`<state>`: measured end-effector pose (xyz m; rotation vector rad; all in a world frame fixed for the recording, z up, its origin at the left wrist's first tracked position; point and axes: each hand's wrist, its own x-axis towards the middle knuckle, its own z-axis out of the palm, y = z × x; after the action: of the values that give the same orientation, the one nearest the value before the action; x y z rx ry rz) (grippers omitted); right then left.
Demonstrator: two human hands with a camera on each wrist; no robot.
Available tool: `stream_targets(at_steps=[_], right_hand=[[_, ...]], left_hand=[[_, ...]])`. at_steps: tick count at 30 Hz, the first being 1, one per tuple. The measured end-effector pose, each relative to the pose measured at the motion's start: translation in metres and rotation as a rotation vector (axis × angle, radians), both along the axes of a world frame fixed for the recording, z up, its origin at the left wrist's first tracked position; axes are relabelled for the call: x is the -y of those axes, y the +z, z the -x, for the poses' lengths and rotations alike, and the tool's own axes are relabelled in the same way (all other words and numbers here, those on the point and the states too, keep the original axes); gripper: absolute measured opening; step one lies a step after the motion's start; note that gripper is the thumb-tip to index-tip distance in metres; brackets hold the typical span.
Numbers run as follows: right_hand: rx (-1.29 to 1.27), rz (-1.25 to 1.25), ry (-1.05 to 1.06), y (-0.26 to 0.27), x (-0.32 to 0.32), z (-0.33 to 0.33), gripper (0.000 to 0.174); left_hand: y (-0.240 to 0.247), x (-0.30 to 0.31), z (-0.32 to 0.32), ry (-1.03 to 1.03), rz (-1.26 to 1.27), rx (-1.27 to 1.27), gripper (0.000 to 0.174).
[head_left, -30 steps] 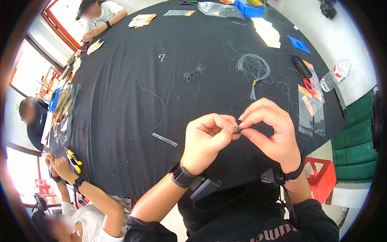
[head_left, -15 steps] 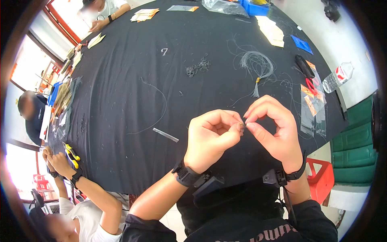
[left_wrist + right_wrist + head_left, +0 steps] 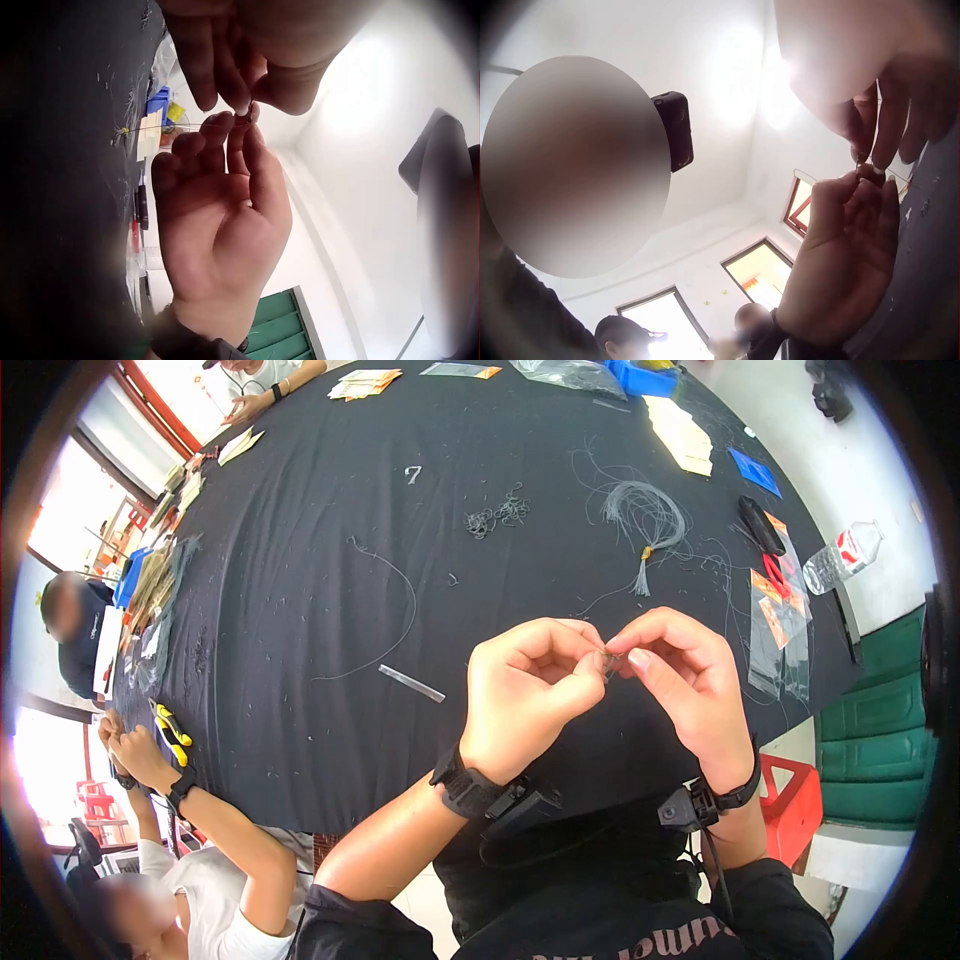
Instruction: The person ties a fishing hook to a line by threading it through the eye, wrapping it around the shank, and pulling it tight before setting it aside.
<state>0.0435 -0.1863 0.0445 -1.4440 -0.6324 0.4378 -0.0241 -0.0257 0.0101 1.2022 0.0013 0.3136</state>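
Head view: L hand (image 3: 532, 685) & R hand (image 3: 695, 690) pinched tiny dark pc (image 3: 613, 659) btwn fingertips, above black cloth on desk (image 3: 320, 590); shape mostly hidden. Looped grey strand bundle (image 3: 645, 520) lay beyond, yellow tie.

L wrist view: thin line (image 3: 184, 125) reached fingertips, pc partly covered.

R wrist view: dim, pc outline unclear, fingertips nearly together.

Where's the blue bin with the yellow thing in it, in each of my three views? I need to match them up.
Head: the blue bin is at the top edge, right of centre, at the table's far side.
Left wrist: it is in the upper left, small, beyond the fingers.
Right wrist: not in it.
Shared landmark: the left hand and right hand, meeting at the fingertips in all three.
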Motion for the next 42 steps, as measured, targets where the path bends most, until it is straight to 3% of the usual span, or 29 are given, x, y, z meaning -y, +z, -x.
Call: stream_targets(at_steps=[6, 18, 24, 36, 42], right_hand=[[0.131, 0.033, 0.006, -0.004, -0.001, 0.001, 0.017], [0.073, -0.029, -0.108, -0.005, -0.005, 0.005, 0.018], [0.295, 0.026, -0.091, -0.007, -0.003, 0.001, 0.019], [0.291, 0.072, -0.112, -0.005, -0.006, 0.004, 0.022], [0.156, 0.077, -0.126, -0.002, -0.005, 0.007, 0.026]], left_hand=[[-0.003, -0.002, 0.0, 0.002, 0.056, -0.016, 0.001], [-0.007, -0.005, -0.001, -0.043, 0.172, -0.109, 0.004], [-0.005, -0.006, -0.001, -0.066, 0.163, -0.13, 0.004], [-0.007, -0.006, -0.001, -0.04, 0.18, -0.108, 0.005], [-0.008, -0.005, -0.001, -0.011, 0.186, -0.087, 0.006]])
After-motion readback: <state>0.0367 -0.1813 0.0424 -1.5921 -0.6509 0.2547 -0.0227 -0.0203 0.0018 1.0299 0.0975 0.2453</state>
